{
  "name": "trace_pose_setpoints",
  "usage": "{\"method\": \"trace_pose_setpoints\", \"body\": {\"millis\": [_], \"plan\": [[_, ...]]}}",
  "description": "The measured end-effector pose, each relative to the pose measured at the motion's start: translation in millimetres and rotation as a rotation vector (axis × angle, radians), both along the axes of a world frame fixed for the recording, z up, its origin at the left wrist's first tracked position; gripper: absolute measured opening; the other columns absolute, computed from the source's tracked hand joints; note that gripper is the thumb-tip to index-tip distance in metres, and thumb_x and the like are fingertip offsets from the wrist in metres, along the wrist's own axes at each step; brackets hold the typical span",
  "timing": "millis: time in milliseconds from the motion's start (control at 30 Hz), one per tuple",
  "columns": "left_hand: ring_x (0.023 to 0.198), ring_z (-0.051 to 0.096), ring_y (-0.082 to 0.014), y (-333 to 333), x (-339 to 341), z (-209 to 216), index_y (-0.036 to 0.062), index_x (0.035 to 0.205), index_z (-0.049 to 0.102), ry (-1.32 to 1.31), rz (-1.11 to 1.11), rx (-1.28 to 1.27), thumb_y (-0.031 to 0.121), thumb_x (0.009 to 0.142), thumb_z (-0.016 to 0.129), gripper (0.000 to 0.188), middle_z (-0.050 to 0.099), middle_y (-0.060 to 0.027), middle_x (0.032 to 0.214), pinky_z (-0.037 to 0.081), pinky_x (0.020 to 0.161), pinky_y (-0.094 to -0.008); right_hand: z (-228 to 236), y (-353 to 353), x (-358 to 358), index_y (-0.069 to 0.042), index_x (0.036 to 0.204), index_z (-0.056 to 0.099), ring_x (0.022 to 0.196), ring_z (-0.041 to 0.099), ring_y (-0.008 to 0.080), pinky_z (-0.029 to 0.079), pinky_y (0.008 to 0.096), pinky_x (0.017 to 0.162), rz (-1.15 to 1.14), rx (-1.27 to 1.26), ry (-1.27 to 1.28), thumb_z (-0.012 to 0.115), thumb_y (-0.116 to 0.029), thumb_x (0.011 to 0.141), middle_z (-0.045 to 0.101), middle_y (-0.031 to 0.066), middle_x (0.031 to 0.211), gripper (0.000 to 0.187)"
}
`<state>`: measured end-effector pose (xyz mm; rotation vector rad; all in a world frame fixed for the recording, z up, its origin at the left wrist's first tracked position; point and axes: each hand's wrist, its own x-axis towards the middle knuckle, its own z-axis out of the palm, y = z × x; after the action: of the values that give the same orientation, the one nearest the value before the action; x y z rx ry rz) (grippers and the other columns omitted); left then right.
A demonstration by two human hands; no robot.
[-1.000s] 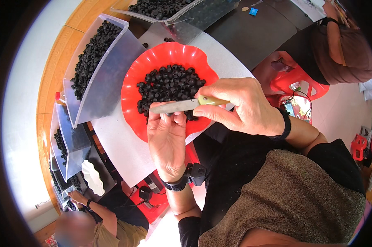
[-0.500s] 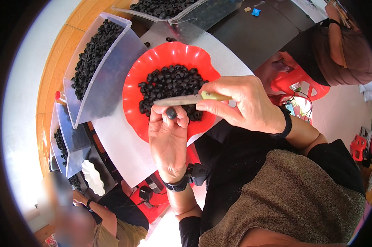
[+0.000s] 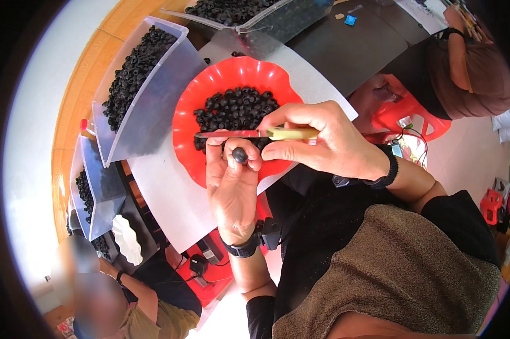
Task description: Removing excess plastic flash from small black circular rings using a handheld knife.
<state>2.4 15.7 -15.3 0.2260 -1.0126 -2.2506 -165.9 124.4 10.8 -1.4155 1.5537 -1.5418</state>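
Observation:
Between my left hand's [image 3: 232, 192] thumb and fingers sits a small round black piece [image 3: 240, 155], smooth and dark on its visible side. A short knife [image 3: 292, 134] with a yellow-green handle is pinched in my right hand [image 3: 342, 144]. Its thin blade points left, just above the black piece and close to my left fingertips; whether it touches them I cannot tell. Both hands hover over the near side of a red bowl [image 3: 188, 118] with a wavy rim. Many similar black pieces [image 3: 238, 107], some showing a hole, lie in the bowl, partly hidden by my hands.
Clear plastic bins [image 3: 153, 107] full of black pieces stand to the left, with another bin [image 3: 258, 25] at the far side. The bowl rests on a white board [image 3: 164, 209]. One person [image 3: 153, 299] sits lower left, another [image 3: 469, 73] upper right, near a red stool [image 3: 413, 116].
The knife blade has turned from its broad face to nearly edge-on. My right hand has tilted slightly. The black piece and my left hand have shifted slightly right.

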Motion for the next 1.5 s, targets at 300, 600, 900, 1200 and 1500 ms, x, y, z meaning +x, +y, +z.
{"method": "trace_pose_setpoints", "body": {"millis": [300, 600, 900, 1200, 1500], "plan": [[0.11, 0.061, -0.0198, 19.3, 6.3, 1.8, 0.0077, 0.134, 0.049, -0.119, 0.104, -0.092, 0.011, 0.102, 0.056, 0.032, 0.062, -0.0059, 0.116, 0.051, 0.097, -0.0392, 0.3, -3.2, 19.6, 0.0, 0.108, 0.068, 0.08, 0.073, 0.0151, 0.055, 0.0272, 0.069, 0.048, -0.091, 0.015, 0.074, -0.013, 0.091, 0.074, 0.0107, 0.09, 0.022], [0.114, 0.059, -0.0137, 13.1, 1.7, -5.2, 0.0086, 0.13, 0.045, -0.007, -0.007, -0.006, 0.005, 0.102, 0.056, 0.031, 0.063, -0.0063, 0.121, 0.046, 0.099, -0.03, 4.9, -12.9, 22.0, 0.001, 0.105, 0.067, 0.081, 0.06, 0.0044, 0.049, 0.0225, 0.069, 0.115, 0.034, -0.229, 0.068, -0.014, 0.098, 0.068, 0.0014, 0.088, 0.017], [0.105, 0.061, -0.0153, 15.2, 8.6, 23.0, 0.0067, 0.129, 0.046, -0.32, 0.024, -0.165, 0.005, 0.101, 0.058, 0.03, 0.065, -0.0078, 0.108, 0.046, 0.09, -0.0288, 9.0, -11.2, 10.1, 0.001, 0.096, 0.067, 0.07, 0.054, 0.0029, 0.042, 0.0215, 0.06, 0.0, 0.058, -0.085, 0.068, -0.012, 0.097, 0.062, -0.0014, 0.076, 0.014], [0.09, 0.063, -0.0134, -72.0, 52.8, 109.6, -0.0007, 0.11, 0.061, -0.336, 1.036, -0.762, 0.004, 0.097, 0.063, 0.015, 0.068, -0.0085, 0.099, 0.048, 0.082, -0.0258, -25.9, -11.2, -49.0, 0.001, 0.089, 0.065, 0.061, 0.037, 0.003, 0.031, 0.0233, 0.053, -0.388, 0.019, 0.117, 0.069, -0.012, 0.095, 0.048, -0.0057, 0.066, 0.016], [0.097, 0.06, -0.0097, -150.7, 94.0, 47.1, -0.0008, 0.109, 0.066, -0.666, 1.059, -0.674, 0.009, 0.097, 0.066, 0.015, 0.067, -0.0056, 0.104, 0.046, 0.09, -0.0246, -58.4, -9.4, -82.3, 0.0, 0.084, 0.062, 0.052, 0.043, 0.0119, 0.035, 0.0289, 0.05, -0.552, 0.008, 0.409, 0.072, -0.016, 0.094, 0.052, 0.0062, 0.06, 0.021]]}}
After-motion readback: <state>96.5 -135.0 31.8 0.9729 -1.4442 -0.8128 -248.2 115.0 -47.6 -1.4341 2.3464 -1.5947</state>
